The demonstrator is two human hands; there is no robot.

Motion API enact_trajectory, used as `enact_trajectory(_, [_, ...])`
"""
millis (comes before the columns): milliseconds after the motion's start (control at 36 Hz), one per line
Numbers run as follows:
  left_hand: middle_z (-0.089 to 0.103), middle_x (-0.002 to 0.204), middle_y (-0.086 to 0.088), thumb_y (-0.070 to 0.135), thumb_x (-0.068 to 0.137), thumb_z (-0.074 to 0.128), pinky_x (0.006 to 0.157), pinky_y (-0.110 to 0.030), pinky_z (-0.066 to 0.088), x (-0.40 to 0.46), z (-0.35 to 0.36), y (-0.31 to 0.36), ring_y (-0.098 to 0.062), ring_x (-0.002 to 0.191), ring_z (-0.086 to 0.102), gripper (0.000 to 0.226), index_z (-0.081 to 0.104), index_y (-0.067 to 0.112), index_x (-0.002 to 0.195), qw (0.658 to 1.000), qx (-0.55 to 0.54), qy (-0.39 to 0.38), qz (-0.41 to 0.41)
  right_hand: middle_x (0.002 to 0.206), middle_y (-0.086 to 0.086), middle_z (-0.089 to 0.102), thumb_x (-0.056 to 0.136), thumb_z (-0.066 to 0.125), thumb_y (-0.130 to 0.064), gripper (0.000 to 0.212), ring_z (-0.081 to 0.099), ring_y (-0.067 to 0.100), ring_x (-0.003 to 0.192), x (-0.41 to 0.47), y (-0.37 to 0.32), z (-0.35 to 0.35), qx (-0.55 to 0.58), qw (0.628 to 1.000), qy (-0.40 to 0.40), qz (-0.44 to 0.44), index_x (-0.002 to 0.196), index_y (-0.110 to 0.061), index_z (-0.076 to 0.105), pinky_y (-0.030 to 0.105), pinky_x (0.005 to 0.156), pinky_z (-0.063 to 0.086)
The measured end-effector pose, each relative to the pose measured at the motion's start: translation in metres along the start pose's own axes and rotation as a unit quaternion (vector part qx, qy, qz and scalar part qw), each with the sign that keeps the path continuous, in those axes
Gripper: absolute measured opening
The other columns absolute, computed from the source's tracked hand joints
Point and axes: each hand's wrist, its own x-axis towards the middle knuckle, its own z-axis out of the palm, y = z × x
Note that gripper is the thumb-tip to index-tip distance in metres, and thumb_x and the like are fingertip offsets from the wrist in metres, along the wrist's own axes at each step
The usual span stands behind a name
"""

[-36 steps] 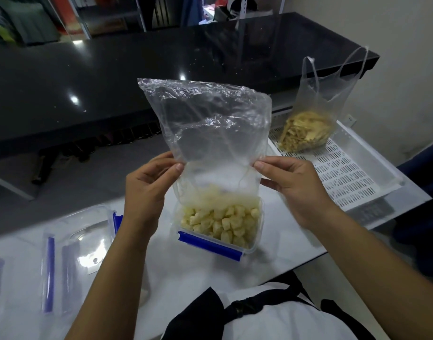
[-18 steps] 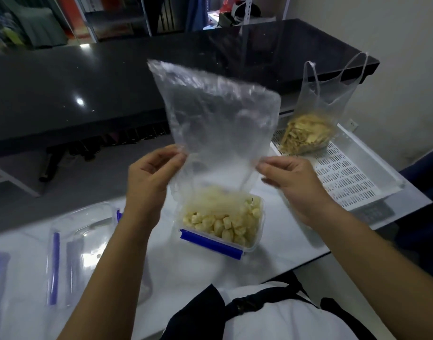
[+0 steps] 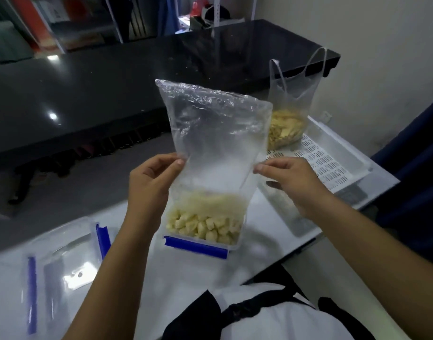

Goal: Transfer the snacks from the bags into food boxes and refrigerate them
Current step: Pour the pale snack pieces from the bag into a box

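Observation:
I hold a clear plastic bag (image 3: 215, 133) upside down over a clear food box (image 3: 235, 245) with a blue clasp. My left hand (image 3: 149, 182) pinches the bag's left edge and my right hand (image 3: 291, 180) pinches its right edge. The bag's mouth reaches into the box. Pale yellow snack cubes (image 3: 203, 225) fill the box. Blurred pale snack shows in the bag's lower part, just above the box. A second bag (image 3: 288, 116) with handles holds yellow strip snacks and stands at the back right on a white perforated tray (image 3: 333, 163).
A clear lid or box with blue clasps (image 3: 61, 256) lies on the white table (image 3: 142, 278) at the left. A long black counter (image 3: 112, 87) runs behind the table. The table's edge runs near my body at the right.
The bag has been lifted a little higher and tilted slightly right over the box. Both hands kept their pinch on the bag's edges.

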Motion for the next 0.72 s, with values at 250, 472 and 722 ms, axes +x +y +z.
enact_trajectory(250, [0.074, 0.079, 0.002, 0.017, 0.093, 0.069, 0.066, -0.019, 0.053, 0.002, 0.067, -0.008, -0.009, 0.074, 0.066, 0.008, 0.077, 0.02, 0.092, 0.994, 0.001, -0.107, -0.004, 0.095, 0.003, 0.078, 0.086, 0.075, -0.022, 0.012, 0.071, 0.023, 0.103, -0.01, -0.011, -0.092, -0.009, 0.992, 0.122, -0.001, 0.076, -0.021, 0.081, 0.045, 0.1, 0.053])
enact_trajectory(472, [0.069, 0.074, -0.009, 0.006, 0.099, 0.057, 0.062, -0.04, 0.061, -0.011, 0.145, -0.019, -0.027, 0.067, 0.072, 0.048, 0.055, 0.04, 0.132, 0.946, -0.041, -0.294, -0.133, 0.093, 0.002, 0.078, 0.086, 0.077, -0.024, 0.011, 0.072, 0.023, 0.1, -0.005, 0.007, -0.175, -0.074, 0.981, 0.17, 0.056, 0.08, -0.016, 0.081, 0.049, 0.101, 0.053])
enact_trajectory(722, [0.072, 0.111, -0.003, 0.027, 0.091, 0.069, 0.059, -0.038, 0.06, -0.032, 0.196, -0.043, -0.033, 0.078, 0.076, 0.085, 0.017, 0.066, 0.145, 0.89, 0.033, -0.362, -0.275, 0.072, -0.011, 0.074, 0.085, 0.079, -0.027, 0.014, 0.066, 0.015, 0.083, 0.056, 0.06, -0.239, -0.172, 0.97, 0.125, 0.121, 0.074, -0.018, 0.078, 0.028, 0.072, 0.049])
